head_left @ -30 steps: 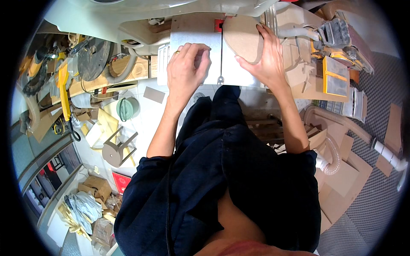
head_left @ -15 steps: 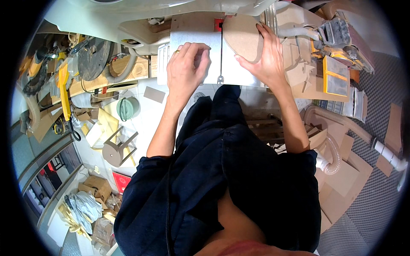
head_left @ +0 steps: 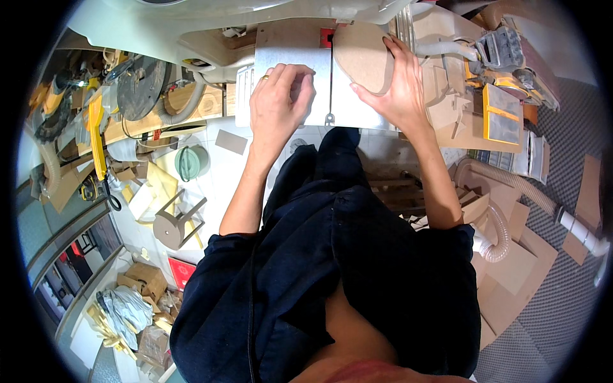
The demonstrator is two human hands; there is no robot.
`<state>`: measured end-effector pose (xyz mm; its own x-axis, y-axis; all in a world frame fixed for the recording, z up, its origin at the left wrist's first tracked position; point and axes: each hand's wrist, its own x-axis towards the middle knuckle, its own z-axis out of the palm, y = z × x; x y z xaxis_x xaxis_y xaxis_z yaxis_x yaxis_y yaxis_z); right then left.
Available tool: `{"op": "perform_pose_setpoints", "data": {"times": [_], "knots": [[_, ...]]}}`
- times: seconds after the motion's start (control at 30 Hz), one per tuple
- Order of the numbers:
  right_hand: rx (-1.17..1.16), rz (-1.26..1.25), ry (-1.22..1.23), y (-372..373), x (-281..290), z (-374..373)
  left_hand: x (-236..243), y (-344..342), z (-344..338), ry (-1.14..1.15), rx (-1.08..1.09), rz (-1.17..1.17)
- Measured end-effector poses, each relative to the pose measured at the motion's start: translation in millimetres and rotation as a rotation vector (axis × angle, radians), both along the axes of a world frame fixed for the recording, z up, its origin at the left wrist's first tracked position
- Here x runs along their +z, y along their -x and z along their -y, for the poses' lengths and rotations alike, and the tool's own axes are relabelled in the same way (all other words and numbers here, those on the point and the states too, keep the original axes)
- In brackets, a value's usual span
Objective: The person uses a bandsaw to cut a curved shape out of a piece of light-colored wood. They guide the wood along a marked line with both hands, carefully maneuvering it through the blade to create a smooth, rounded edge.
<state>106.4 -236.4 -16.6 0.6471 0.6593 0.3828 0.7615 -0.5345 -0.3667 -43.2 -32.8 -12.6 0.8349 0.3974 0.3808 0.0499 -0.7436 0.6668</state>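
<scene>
Markings: flat red rectangular packet (head_left: pixel 182 273), lower left, is bearing a pale round emblem; its finer print is appearing too small to read

Main piece: light-brown, rounded fibreboard panel (head_left: pixel 361 59) is lying flat on the silver metal machine table (head_left: pixel 290 48), right of the straight dark slit (head_left: pixel 331 89) and just beside the small red insert (head_left: pixel 327 37); its face is looking smooth and matt, its near end curving

Right hand (head_left: pixel 402 83): is gripping the panel from the right, fingers reaching along that edge, thumb touching the near curve

Left hand (head_left: pixel 280 96), wearing a gold-coloured ring (head_left: pixel 265 77): is curling its fingers inward over the table, left of the slit; whether it is enclosing anything, one cannot tell

Containers: round green plastic tub (head_left: pixel 200 161) is standing on the white tiled floor (head_left: pixel 220 182), contents unclear; brown cardboard box (head_left: pixel 148 281) is sitting beside a crumpled pale-grey plastic bag (head_left: pixel 126 309), both hiding their contents
</scene>
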Motion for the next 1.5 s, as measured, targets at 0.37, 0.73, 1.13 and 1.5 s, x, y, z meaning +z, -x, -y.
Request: {"op": "perform_pose_setpoints", "data": {"times": [0.37,0.73,1.13,1.5], "knots": [[-0.019,0.004,0.008,0.6,0.1,-2.5,0.5,-1.2,1.8,0.032,0.011,0.016],[-0.015,0.011,-0.001,2.8,-1.6,-2.0,0.7,0.6,0.2,0.003,-0.002,-0.009],[-0.039,0.041,0.0,6.0,-0.4,-5.6,1.2,-0.6,2.0,0.023,0.006,0.025],[-0.034,0.051,-0.012,8.1,-2.8,-6.1,-0.3,-1.2,1.6,0.04,0.005,0.033]]}}
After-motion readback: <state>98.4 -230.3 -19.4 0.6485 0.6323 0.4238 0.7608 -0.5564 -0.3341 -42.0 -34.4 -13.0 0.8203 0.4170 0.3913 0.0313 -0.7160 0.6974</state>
